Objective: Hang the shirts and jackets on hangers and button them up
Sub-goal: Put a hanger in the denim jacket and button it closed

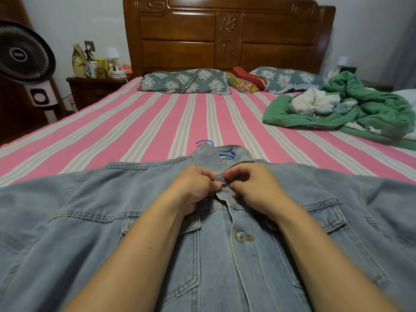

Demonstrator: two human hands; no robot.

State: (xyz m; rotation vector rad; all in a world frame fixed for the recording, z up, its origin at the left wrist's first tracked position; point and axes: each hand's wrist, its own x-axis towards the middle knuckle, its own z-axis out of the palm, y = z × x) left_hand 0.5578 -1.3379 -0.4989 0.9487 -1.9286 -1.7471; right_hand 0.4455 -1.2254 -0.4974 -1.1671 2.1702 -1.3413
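closest to me, the denim jacket lies flat on the bed, its lower button done. i pinch the placket edges with my left hand and right hand, the top button between my fingertips; i judge easing it through works best. beyond, the blue hanger sits inside the collar.

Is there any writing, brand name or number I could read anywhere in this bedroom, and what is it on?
None can be read.
Fan: the hub badge is blurred.
Boxes on the nightstand: print too small.
Denim jacket: its silver button shows no legible stamp.
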